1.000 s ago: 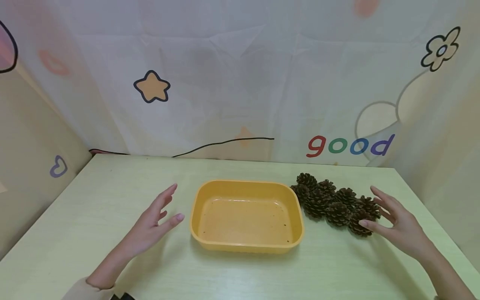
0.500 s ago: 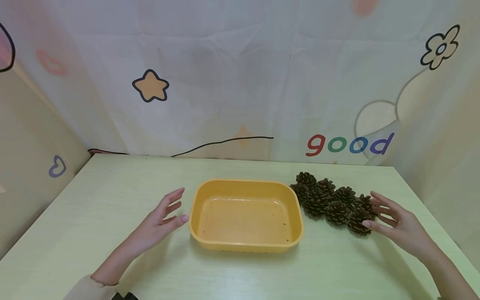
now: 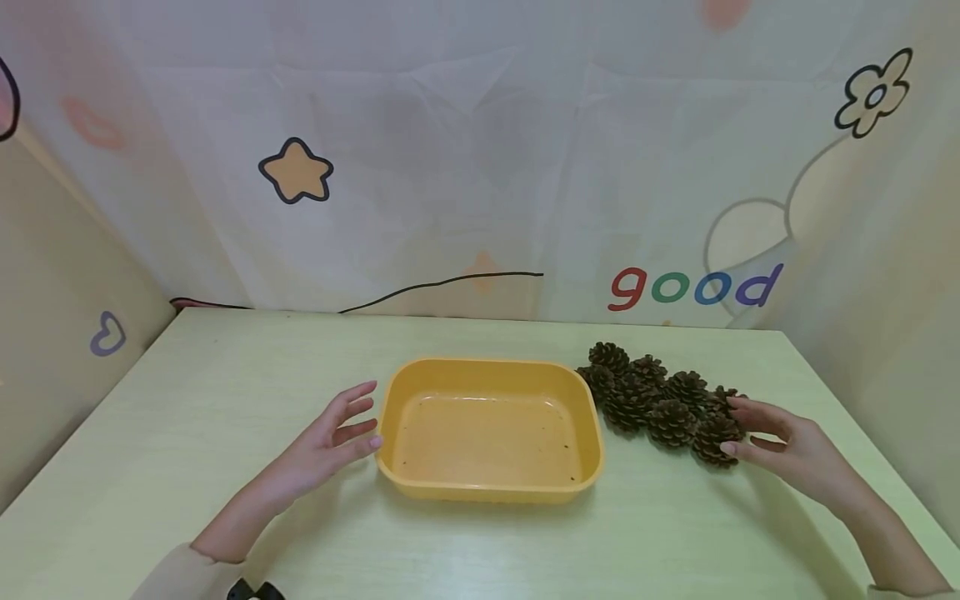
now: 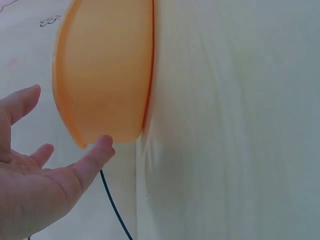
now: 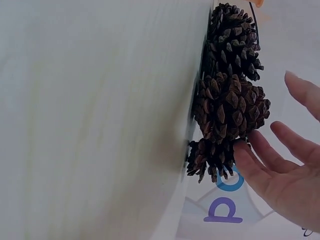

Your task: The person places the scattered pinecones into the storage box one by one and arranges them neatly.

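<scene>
A yellow-orange plastic basin (image 3: 487,490) stands mid-table in the head view, with a few dark specks on its floor. Beside its left wall is my left hand (image 3: 322,454), fingers spread and relaxed, thumb tip right at the rim. The left wrist view shows the basin's end wall (image 4: 105,75) just beyond that thumb. To the right of the basin lie several brown pine cones (image 3: 671,423) in a cluster. My right hand (image 3: 802,458) reaches the cluster's right end, its fingers partly behind the outermost cones. In the right wrist view, loosely bent fingertips meet a pine cone (image 5: 232,107).
The pale wooden tabletop (image 3: 480,550) runs back to a printed cloth (image 3: 450,167) with a star, a flower and the word "good". Side cloths (image 3: 60,333) border the table left and right. A small black item (image 3: 255,590) shows by the left sleeve.
My left hand has moved right, up to the basin's rim. The right hand has shifted slightly left onto the end pine cones, its fingers drawing closer together. Basin and cones stay in place.
</scene>
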Demonstrator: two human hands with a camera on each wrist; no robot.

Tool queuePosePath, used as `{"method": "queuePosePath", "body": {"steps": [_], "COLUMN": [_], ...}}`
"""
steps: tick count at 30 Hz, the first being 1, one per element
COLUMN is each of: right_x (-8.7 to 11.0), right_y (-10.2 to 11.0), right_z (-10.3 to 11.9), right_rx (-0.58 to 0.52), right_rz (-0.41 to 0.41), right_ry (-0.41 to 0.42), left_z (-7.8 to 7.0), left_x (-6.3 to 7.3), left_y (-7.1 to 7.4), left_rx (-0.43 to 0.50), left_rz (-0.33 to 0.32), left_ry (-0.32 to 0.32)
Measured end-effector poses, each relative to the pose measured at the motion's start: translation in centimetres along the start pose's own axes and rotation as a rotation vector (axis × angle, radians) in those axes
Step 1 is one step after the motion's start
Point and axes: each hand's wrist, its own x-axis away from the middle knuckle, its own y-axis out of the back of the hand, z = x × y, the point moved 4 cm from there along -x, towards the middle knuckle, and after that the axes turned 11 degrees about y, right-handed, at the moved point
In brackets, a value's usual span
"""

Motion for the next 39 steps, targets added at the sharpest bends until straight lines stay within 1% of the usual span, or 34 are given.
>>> {"method": "queuePosePath", "body": {"steps": [5, 9, 13, 16, 20, 26, 30, 39], "right_x": [-0.2, -0.3, -0.4, -0.5, -0.7, -0.8, -0.8, -1.0], "right_y": [-0.1, -0.3, -0.5, -0.5, -0.6, -1.1, -1.1, -1.1], "right_z": [-0.2, -0.3, -0.3, -0.2, -0.2, -0.2, -0.2, -0.2], "right_rx": [0.015, 0.029, 0.038, 0.057, 0.087, 0.089, 0.113, 0.136], "right_rz": [0.019, 0.055, 0.092, 0.099, 0.102, 0.118, 0.11, 0.103], "right_ry": [-0.004, -0.026, -0.039, -0.025, -0.019, -0.018, -0.014, -0.001], "left_z": [0.4, 0.5, 0.4, 0.3, 0.2, -0.1, -0.2, -0.2], "left_x": [-0.4, -0.6, -0.8, -0.9, -0.9, -1.1, -1.2, -1.4], "left_y": [-0.1, -0.2, -0.3, -0.4, -0.5, -0.6, -0.7, -0.7], "left_rx": [0.057, 0.082, 0.097, 0.089, 0.062, 0.064, 0.066, 0.104], "left_rz": [0.046, 0.068, 0.097, 0.111, 0.113, 0.152, 0.152, 0.152], "left_ry": [0.027, 0.044, 0.035, 0.025, 0.015, -0.009, -0.02, -0.013]}}
